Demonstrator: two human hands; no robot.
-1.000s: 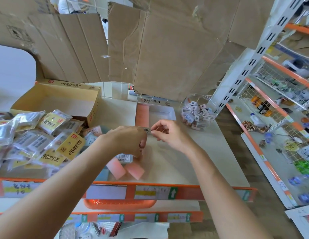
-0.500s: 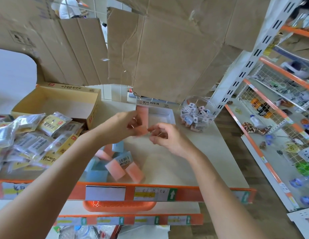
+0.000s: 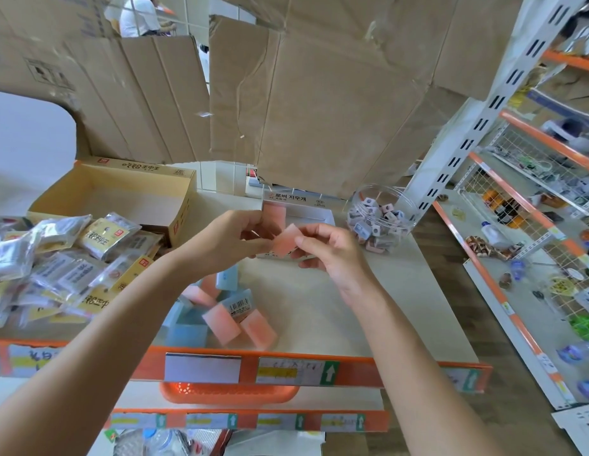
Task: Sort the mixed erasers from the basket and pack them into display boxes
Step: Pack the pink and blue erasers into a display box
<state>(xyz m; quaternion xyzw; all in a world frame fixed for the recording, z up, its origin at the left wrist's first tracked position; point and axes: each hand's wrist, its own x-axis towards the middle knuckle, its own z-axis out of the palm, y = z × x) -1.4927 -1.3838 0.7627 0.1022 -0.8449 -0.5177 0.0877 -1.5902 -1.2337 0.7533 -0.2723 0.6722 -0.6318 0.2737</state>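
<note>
Both hands meet over the shelf, just in front of a white display box (image 3: 314, 216) with a row of pink erasers along its left side. My left hand (image 3: 227, 240) and my right hand (image 3: 329, 250) both pinch one pink eraser (image 3: 284, 242), held tilted between them above the box's near edge. Loose pink and blue erasers (image 3: 220, 311) lie in a heap on the shelf below my left forearm. An orange basket (image 3: 228, 392) shows on the lower shelf.
An open yellow cardboard box (image 3: 122, 195) stands at the back left, with a pile of silver and yellow packets (image 3: 56, 258) beside it. A clear tub of small erasers (image 3: 380, 218) sits right of the display box. Cardboard sheets hang behind. Wire shelving stands at the right.
My left hand lifted from the heap of loose erasers and moved forward to the display box. My right hand now pinches the pink eraser together with it.
</note>
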